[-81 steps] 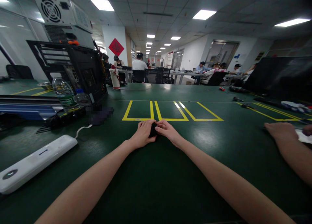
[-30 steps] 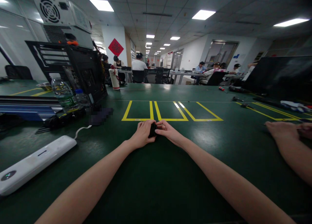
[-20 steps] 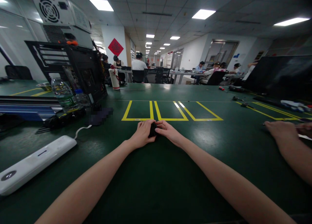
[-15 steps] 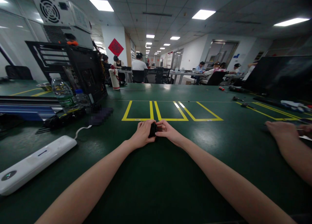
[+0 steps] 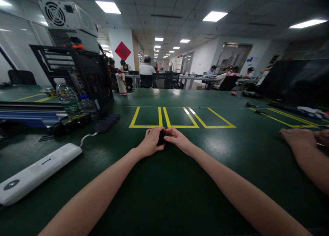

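A small black object (image 5: 161, 138) is between my two hands, low over the green table (image 5: 164, 188); its kind I cannot make out. My left hand (image 5: 152, 141) is closed around it from the left, thumb below and fingers over the top. From the right, the thumb and fingertips of my right hand (image 5: 178, 140) pinch at its near side. Much of the object is hidden by the fingers. Just beyond my hands, yellow tape outlines (image 5: 177, 126) mark the tabletop.
A white power strip-like device (image 5: 41, 172) with a cable lies at left. Behind it stand a plastic bottle (image 5: 67, 99) and a black computer case (image 5: 87, 78). Another person's hand (image 5: 299, 138) works at the right edge. A white cylinder (image 5: 121, 83) stands farther back.
Hands and black object stay almost in the same place. The whole view has shifted very slightly; the other person's hand at right moved a little.
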`<action>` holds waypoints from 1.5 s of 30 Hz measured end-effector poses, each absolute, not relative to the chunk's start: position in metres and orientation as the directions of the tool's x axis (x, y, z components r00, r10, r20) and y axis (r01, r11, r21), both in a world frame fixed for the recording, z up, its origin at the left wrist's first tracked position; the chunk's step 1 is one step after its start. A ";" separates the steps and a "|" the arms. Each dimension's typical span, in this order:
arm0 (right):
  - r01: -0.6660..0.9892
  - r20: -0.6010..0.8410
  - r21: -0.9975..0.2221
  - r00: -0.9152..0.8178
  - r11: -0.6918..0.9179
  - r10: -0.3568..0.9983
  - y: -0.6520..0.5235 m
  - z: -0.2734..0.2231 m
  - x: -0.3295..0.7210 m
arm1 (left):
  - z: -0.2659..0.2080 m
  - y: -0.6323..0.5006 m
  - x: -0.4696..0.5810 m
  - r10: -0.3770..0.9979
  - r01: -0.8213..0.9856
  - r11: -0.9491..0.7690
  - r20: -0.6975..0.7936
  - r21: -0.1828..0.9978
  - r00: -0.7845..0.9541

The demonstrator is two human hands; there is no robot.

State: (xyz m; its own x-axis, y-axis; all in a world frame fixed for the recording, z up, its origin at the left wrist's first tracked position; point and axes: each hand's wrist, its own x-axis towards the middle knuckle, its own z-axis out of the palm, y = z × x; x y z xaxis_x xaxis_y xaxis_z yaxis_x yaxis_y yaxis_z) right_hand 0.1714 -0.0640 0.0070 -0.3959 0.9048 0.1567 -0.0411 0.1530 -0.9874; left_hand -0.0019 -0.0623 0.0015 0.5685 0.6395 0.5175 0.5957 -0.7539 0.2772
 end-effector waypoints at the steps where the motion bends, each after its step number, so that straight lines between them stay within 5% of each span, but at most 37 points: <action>1: -0.049 0.167 -0.986 -0.409 0.161 0.897 -0.064 0.007 0.172 | 0.002 -0.063 -0.002 0.640 0.596 -0.754 0.516 0.277 0.569; 45: -0.074 0.170 -0.985 -0.389 0.153 0.906 -0.065 0.004 0.171 | 0.003 -0.063 -0.002 0.640 0.596 -0.753 0.517 0.278 0.568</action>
